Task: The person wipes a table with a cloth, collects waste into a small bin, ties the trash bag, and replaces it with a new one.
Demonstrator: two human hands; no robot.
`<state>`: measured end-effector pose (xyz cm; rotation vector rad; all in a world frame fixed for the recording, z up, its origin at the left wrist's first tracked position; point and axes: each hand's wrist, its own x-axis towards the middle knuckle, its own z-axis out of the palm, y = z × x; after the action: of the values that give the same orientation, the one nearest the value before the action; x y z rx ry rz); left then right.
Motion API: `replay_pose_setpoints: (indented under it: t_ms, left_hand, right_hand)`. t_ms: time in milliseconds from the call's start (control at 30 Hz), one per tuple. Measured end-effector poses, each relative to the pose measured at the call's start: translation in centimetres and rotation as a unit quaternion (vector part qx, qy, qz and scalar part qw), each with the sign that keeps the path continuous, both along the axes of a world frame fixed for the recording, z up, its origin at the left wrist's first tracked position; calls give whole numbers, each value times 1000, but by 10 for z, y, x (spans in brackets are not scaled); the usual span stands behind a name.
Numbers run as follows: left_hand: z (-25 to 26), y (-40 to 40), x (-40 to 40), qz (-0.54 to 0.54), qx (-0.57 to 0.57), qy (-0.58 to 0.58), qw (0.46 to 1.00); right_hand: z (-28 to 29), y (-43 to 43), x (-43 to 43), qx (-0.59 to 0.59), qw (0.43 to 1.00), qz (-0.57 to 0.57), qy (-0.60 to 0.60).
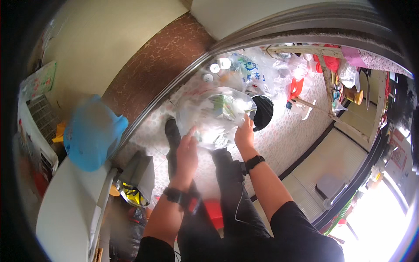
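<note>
Before me, over the tiled floor, is a large transparent plastic bag (188, 104). A green-and-white carton (224, 105) shows through its film, along with crumpled contents that glare makes hard to read. My left hand (187, 155) grips the near left edge of the bag, its fingertips against the film. On the right side, my right hand (245, 132) pinches the bag's edge between thumb and fingers. Just beyond that hand is a round black opening, apparently a bin (264, 113), partly hidden by the bag. Each wrist wears a black band.
More plastic bags (252, 70) and white round lids (214, 68) lie farther back. A worn metal rack (316, 106) stands right. To the left are a blue plastic bag (93, 137) and a grey bag (140, 173). A red object (213, 214) sits between my legs.
</note>
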<state>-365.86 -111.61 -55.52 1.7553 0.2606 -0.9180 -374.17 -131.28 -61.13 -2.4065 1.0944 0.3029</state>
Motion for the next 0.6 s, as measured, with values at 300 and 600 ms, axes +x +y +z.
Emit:
replay_pose_setpoints:
  t_ms: [300, 600]
  left_hand:
    - [7, -16, 3, -40, -18, 15, 999]
    - [-19, -29, 8, -243, 38, -250, 937]
  right_hand:
    - [25, 39, 40, 46, 975, 205, 66]
    - [-17, 19, 51, 91, 974, 178, 104]
